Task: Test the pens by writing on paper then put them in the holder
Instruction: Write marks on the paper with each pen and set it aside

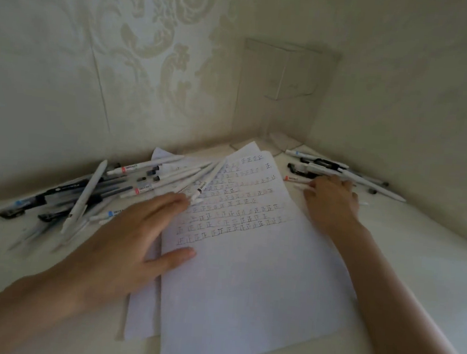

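A white sheet of paper [246,276] lies in front of me, its upper half filled with rows of handwritten marks. My left hand [136,241] rests flat on the sheet's left edge, fingers spread, holding nothing. To its left lies a big loose pile of pens [89,192], white and black, some reaching onto the paper. My right hand [333,199] reaches to a smaller group of pens [326,168] at the right of the sheet, fingertips on a white pen there; whether it grips one I cannot tell. A clear acrylic holder [279,96] stands in the corner behind the paper.
The white tabletop [418,249] is boxed in by a patterned wall [124,54] at the back and a plain wall [430,109] on the right. More sheets [141,310] lie under the top one.
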`<action>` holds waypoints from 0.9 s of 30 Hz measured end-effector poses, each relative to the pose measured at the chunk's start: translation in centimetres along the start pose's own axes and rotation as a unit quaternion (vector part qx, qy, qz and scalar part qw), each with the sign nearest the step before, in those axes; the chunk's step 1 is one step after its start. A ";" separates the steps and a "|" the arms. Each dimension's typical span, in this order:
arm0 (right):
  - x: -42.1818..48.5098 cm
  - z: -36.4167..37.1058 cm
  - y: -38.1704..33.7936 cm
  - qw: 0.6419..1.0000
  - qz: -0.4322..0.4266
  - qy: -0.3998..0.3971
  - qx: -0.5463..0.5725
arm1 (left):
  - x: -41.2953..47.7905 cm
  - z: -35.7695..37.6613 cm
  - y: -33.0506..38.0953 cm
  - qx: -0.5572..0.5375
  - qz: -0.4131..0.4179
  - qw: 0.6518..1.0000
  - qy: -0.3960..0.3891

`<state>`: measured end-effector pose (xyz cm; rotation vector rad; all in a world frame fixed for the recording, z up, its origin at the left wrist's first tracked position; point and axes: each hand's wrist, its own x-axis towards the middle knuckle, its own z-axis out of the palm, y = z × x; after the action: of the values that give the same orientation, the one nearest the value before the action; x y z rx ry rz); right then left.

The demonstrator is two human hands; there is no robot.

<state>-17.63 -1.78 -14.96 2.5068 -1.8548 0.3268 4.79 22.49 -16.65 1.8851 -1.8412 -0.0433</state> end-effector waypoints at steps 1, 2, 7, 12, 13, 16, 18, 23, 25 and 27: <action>0.1 0.2 0.1 1.000 -0.005 0.006 -0.006 | -1.0 0.1 0.1 -0.003 0.003 1.000 -0.009; 0.2 0.4 0.1 1.000 -0.010 0.013 -0.009 | -1.9 0.1 0.2 -0.004 0.010 1.000 -0.022; 0.2 0.2 -0.8 0.979 -0.090 0.132 0.127 | -3.6 0.1 0.5 0.022 0.061 0.995 -0.075; -4.1 -2.0 -5.5 0.936 -0.252 0.164 0.181 | -3.6 -0.1 0.6 0.019 0.081 0.992 -0.096; -5.1 -2.0 -6.4 0.933 -0.275 0.151 0.178 | -3.7 -0.1 0.6 0.027 0.087 0.991 -0.099; -7.5 -1.4 -8.4 0.912 -0.328 0.158 0.190 | -3.7 -0.2 0.8 0.041 0.094 0.990 -0.093; -8.2 -1.0 -9.1 0.897 -0.356 0.173 0.196 | -3.6 -0.2 0.9 0.048 0.098 0.990 -0.089; -8.2 -1.2 -8.9 0.854 -0.409 0.162 0.277 | -3.6 -0.1 0.9 0.064 0.099 0.990 -0.078; -8.1 -1.5 -8.7 0.831 -0.394 0.171 0.353 | -3.6 -0.1 0.9 0.059 0.097 0.990 -0.078; -8.2 -1.7 -8.6 0.806 -0.332 0.132 0.473 | -3.6 -0.1 0.9 0.051 0.099 0.991 -0.081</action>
<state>-12.02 8.78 -13.70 3.1533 -0.6160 1.7820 3.73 25.99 -17.35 1.8022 -2.1696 -0.0354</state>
